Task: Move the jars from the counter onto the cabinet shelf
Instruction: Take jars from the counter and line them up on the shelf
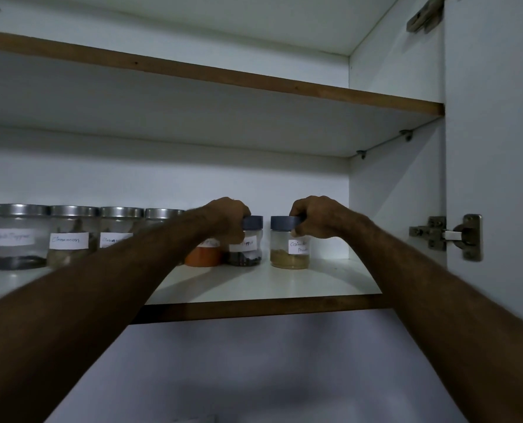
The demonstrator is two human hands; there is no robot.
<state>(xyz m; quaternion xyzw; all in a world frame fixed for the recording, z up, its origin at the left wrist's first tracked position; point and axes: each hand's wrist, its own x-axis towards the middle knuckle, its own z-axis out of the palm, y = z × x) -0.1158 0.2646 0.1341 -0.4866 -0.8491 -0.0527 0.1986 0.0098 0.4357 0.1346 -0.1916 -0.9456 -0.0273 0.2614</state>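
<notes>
Two small clear jars with dark blue lids stand on the lower cabinet shelf (254,285), a small gap between them. My left hand (226,218) grips the lid of the pepper jar (245,248), which holds dark grains. My right hand (318,216) grips the lid of the coriander powder jar (289,248), which holds tan powder. Both jars rest upright on the shelf. An orange-powder jar (204,256) sits just left of the pepper jar, mostly hidden by my left forearm.
Several steel-lidded labelled jars (68,236) line the shelf to the left. The cabinet's right wall (394,193) stands close to the coriander jar. An upper shelf (254,77) runs overhead. The open door with its hinge (449,236) is at right.
</notes>
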